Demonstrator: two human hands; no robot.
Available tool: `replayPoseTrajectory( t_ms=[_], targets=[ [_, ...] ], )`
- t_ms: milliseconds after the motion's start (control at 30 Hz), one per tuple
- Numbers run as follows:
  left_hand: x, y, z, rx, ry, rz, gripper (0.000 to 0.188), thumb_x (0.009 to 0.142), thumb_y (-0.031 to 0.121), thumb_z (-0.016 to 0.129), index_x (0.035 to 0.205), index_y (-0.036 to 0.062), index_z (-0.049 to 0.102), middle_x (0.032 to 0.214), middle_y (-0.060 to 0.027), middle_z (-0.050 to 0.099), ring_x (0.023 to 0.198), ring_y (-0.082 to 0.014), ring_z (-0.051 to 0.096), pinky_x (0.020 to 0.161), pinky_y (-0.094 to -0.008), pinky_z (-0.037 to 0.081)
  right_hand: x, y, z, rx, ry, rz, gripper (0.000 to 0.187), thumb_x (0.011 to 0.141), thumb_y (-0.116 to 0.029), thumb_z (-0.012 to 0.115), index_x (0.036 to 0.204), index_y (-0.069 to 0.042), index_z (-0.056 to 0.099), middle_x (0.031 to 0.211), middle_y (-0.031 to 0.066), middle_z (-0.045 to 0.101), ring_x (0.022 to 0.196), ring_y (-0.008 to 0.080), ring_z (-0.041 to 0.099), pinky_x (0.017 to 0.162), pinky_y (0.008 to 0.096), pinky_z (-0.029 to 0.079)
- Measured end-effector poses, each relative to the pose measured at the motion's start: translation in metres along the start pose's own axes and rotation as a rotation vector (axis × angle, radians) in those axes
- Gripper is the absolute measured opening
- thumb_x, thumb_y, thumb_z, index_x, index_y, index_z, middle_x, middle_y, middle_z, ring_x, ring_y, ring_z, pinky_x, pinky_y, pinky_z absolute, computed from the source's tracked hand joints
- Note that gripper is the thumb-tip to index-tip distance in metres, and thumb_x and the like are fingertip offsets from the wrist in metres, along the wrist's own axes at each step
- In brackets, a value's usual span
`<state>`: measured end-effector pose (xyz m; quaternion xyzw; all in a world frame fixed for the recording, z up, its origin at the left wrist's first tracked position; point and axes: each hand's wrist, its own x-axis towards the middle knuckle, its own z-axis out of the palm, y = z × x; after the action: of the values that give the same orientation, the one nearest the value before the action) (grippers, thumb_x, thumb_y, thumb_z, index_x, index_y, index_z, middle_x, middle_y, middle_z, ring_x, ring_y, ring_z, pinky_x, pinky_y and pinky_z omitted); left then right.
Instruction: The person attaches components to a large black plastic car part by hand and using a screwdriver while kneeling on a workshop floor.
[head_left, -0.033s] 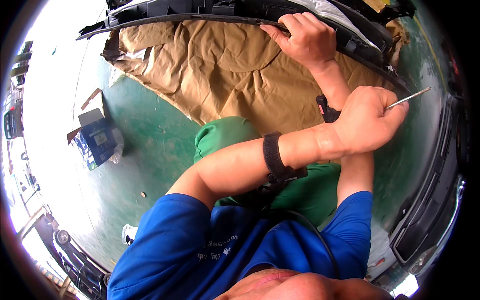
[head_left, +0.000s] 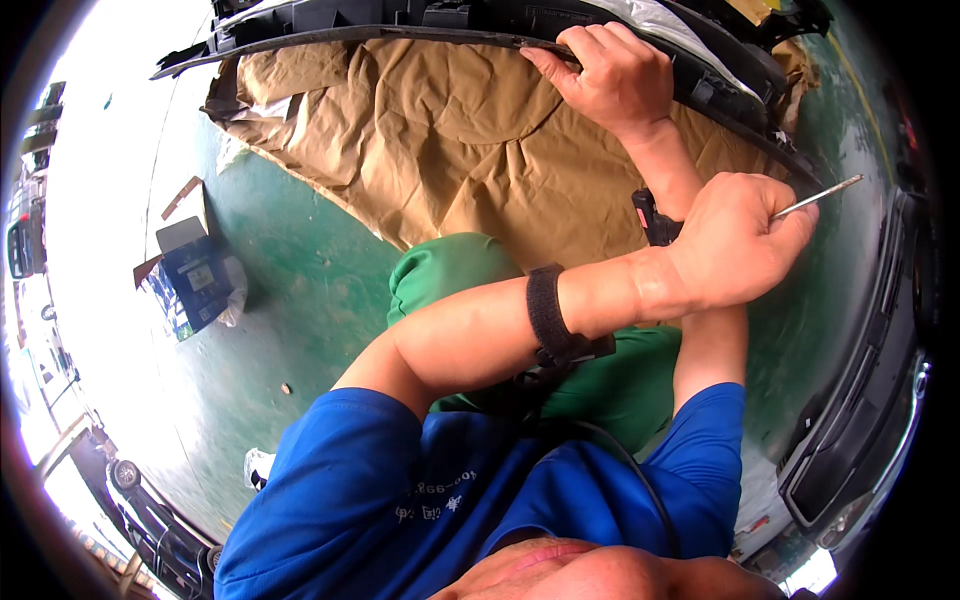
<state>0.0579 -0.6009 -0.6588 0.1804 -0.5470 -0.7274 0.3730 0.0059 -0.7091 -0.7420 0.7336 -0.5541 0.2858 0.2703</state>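
My left forearm crosses over my right one. My left hand (head_left: 740,240) is closed in a fist around a thin metal rod (head_left: 830,190), which sticks out to the right past the thumb; the other end is hidden in the fist. Farther away, my right hand (head_left: 622,88) grips the near edge of a long, curved black plastic car panel (head_left: 330,36), thumb on the lip and fingers curled over it. Under the panel lies crumpled brown paper (head_left: 440,130), spread on the green floor.
A torn blue cardboard box (head_left: 195,285) with clear plastic stands on the floor (head_left: 310,270) to the left. Along the right side is a large dark car part (head_left: 850,390). White plastic film (head_left: 660,25) lies on the panel. My green-trousered knee (head_left: 450,265) is at the paper's near edge.
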Motion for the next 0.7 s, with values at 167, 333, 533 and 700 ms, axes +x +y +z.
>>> replayPoseTrajectory(
  t_ms=[167,333,533,700],
  targets=[
    [0.002,-0.005,0.0,0.01,0.011,-0.004,0.041,0.094,0.021,0.061,0.061,-0.0009,0.053,0.05,-0.007,0.047,0.047,-0.0127,0.043,0.046,-0.0343,0.038,0.003,0.003,0.005,0.054,0.026,0.001,0.032,0.081,-0.042,0.075,0.07,-0.014,0.065,0.062,-0.0009,0.06,0.059,0.0185,0.061,0.047,0.0311,0.047],
    [0.004,-0.007,0.002,0.015,-0.004,-0.039,0.041,0.094,0.021,0.061,0.061,-0.0019,0.053,0.05,-0.0081,0.046,0.048,-0.0137,0.043,0.047,-0.0349,0.039,0.003,0.002,0.003,0.078,0.011,0.039,0.03,0.079,-0.04,0.075,0.066,-0.014,0.065,0.06,-0.0011,0.059,0.06,0.0188,0.061,0.047,0.0322,0.049],
    [0.005,-0.009,0.001,-0.009,0.007,-0.043,0.041,0.093,0.02,0.061,0.06,-0.0021,0.052,0.051,-0.0091,0.046,0.048,-0.015,0.044,0.047,-0.0355,0.039,0.026,-0.009,-0.029,0.292,-0.049,0.098,0.022,0.075,-0.024,0.078,0.069,-0.007,0.065,0.066,0.0101,0.063,0.064,0.0298,0.063,0.055,0.0387,0.05],
    [0.004,-0.006,0.002,-0.025,0.003,-0.039,0.041,0.093,0.02,0.061,0.059,-0.0022,0.051,0.05,-0.01,0.047,0.047,-0.0163,0.043,0.047,-0.0361,0.038,0.02,-0.005,-0.02,0.265,0.001,0.096,0.023,0.077,-0.024,0.074,0.064,-0.008,0.065,0.063,0.0091,0.062,0.061,0.0283,0.062,0.053,0.037,0.05]
  ],
)
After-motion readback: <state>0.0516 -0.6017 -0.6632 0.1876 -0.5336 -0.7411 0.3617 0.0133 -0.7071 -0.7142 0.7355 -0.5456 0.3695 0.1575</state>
